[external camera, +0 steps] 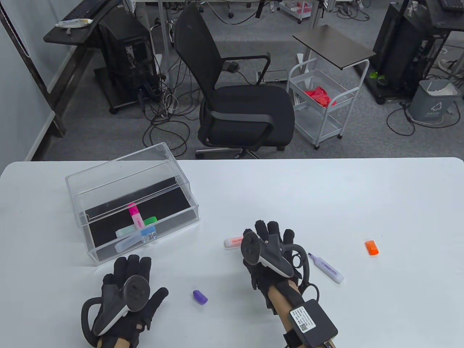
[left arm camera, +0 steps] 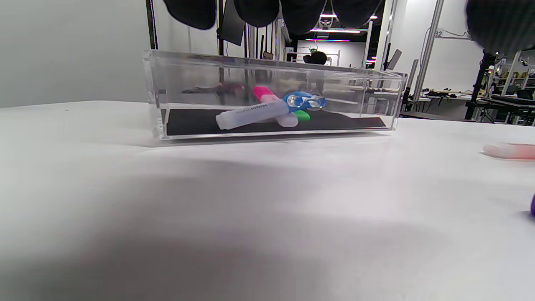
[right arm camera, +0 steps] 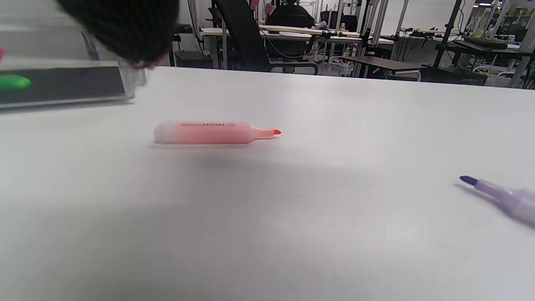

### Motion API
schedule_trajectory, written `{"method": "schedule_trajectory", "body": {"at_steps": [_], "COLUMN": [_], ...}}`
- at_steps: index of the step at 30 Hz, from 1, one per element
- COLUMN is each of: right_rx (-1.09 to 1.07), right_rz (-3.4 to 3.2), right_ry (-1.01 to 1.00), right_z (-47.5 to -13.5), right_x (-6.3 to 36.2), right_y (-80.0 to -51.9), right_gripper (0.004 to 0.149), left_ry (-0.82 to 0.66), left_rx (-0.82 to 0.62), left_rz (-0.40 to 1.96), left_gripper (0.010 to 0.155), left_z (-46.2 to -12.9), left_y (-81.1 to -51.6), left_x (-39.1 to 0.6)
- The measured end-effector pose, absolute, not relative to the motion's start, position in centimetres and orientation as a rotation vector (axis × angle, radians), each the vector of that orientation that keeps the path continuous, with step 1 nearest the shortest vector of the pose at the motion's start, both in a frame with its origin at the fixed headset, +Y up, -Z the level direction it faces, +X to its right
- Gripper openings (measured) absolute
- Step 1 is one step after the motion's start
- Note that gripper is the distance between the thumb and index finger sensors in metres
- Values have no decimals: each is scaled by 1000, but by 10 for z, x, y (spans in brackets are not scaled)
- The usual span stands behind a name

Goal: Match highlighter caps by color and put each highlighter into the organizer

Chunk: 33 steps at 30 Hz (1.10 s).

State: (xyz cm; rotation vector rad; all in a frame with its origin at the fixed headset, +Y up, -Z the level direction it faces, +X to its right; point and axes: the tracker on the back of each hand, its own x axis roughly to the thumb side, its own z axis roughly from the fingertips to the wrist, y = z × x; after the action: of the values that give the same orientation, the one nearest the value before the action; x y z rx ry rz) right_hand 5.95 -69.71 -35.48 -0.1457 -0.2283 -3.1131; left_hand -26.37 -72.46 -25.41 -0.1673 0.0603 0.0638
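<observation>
A clear acrylic organizer [external camera: 108, 181] [left arm camera: 159, 125] stands at the table's left with capped pink [external camera: 134, 215], green [external camera: 150, 220] and blue [external camera: 132, 241] [left arm camera: 250, 113] highlighters lying inside. An uncapped orange highlighter [external camera: 233, 242] [right arm camera: 205, 132] lies mid-table, partly under my right hand [external camera: 270, 241], which hovers above it with fingers extended and holds nothing. An uncapped purple highlighter [external camera: 326, 268] [right arm camera: 505, 198] lies to that hand's right. The purple cap [external camera: 200, 297] sits between my hands; the orange cap [external camera: 372, 247] lies far right. My left hand [external camera: 132, 270] rests flat, empty, just below the organizer.
A black office chair [external camera: 235, 98] and a white wire cart [external camera: 319, 105] stand beyond the table's far edge. The white table [external camera: 326, 192] stretches wide to the right and rear of the highlighters.
</observation>
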Motion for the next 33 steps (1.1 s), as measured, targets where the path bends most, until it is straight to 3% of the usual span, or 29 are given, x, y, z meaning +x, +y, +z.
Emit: {"method": "schedule_trajectory", "body": {"at_steps": [12,18,20,26,33], "right_rx": [-100,-110,-134,-173,-307], "right_rz": [-2902,-2925,-2949,-3032,-3000], "right_ry": [-478,-503,-550,-421,-270], "right_z": [-423,-438,-442,-439,-426], "right_x": [54,57,58,61,57], "right_y": [-757,-762,-765,-765,-766], "right_gripper": [73,70,61,51,52], "left_ry": [33,25,27,31,17], "left_rx": [-161,-178,-181,-183,-175], "left_rz": [47,31,26,19,15], "left_gripper": [91,92,92,93,93], "left_z": [-251,-254,-256,-257,-257], "left_y": [-723,-727,-728,-729,-729], "left_x": [-257,-252,-252,-251,-247]}}
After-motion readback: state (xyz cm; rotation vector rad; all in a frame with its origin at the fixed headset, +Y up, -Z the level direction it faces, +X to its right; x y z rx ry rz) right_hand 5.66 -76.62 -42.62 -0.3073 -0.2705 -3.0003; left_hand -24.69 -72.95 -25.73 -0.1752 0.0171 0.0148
